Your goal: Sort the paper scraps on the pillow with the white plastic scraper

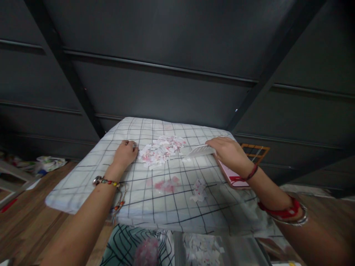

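My left hand (126, 152) rests on the checked cloth with its fingers curled, just left of a heap of torn white and pink paper scraps (161, 150). Whether anything lies inside its fingers is hidden. On the right, my right hand (227, 152) grips a flat, whitish, ribbed piece (201, 150) that points toward the heap. Nearer to me lie a pinkish, see-through clump (168, 184) and a small group of white scraps (199, 190). Under my right wrist is a pink flat case or tablet (231, 173), partly covered by the arm.
The checked white cloth (100, 173) covers a table against a dark panelled wall (166, 88). A clear container of paper bits (203, 249) and a pink bundle (146, 251) are close to my body. A wooden frame (255, 151) stands beyond the right edge.
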`<state>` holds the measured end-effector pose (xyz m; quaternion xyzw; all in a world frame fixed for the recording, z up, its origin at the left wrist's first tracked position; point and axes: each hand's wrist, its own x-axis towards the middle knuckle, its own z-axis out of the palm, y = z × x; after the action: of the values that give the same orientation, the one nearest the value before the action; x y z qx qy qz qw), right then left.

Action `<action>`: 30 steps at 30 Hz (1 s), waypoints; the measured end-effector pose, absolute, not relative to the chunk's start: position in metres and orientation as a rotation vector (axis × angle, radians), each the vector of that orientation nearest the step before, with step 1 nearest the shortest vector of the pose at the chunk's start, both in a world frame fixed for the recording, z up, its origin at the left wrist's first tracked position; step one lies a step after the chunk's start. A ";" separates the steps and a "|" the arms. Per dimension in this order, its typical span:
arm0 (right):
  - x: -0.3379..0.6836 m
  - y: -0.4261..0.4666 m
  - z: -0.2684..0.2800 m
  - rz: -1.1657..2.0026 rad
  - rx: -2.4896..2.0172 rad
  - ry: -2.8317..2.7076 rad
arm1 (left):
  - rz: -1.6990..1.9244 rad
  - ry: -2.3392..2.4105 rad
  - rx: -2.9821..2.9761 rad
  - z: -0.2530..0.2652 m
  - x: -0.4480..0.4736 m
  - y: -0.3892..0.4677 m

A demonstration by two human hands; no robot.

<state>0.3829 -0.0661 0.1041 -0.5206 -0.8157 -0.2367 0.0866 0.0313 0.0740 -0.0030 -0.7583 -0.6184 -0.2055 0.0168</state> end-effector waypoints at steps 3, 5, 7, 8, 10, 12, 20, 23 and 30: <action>0.386 -0.067 0.105 -0.714 -1.506 -2.368 | -0.634 -1.899 -2.355 -0.005 0.031 0.075; 0.383 -0.062 0.103 -0.714 -1.519 -2.363 | -0.626 -1.879 -2.357 -0.006 0.030 0.077; 0.379 -0.056 0.100 -0.707 -1.546 -2.385 | -0.615 -1.875 -2.344 -0.008 0.029 0.078; 0.378 -0.054 0.098 -0.702 -1.555 -2.398 | -0.614 -1.871 -2.336 -0.009 0.028 0.078; 0.378 -0.055 0.096 -0.697 -1.551 -2.418 | -0.630 -1.850 -2.320 -0.011 0.027 0.080; 0.383 -0.061 0.096 -0.703 -1.517 -2.437 | -0.648 -1.842 -2.305 -0.013 0.027 0.080; 0.387 -0.066 0.105 -0.724 -1.502 -2.374 | -0.596 -1.870 -2.301 -0.010 0.030 0.078; 0.378 -0.057 0.101 -0.715 -1.556 -2.411 | -0.584 -1.882 -2.309 -0.008 0.030 0.076; 0.390 -0.072 0.099 -0.649 -1.449 -2.488 | -0.553 -1.913 -2.308 -0.008 0.031 0.076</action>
<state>0.3899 -0.0725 0.0994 -0.4888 -0.8391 -0.2190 0.0951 0.0306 0.0763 -0.0081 -0.7563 -0.6269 -0.1812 0.0469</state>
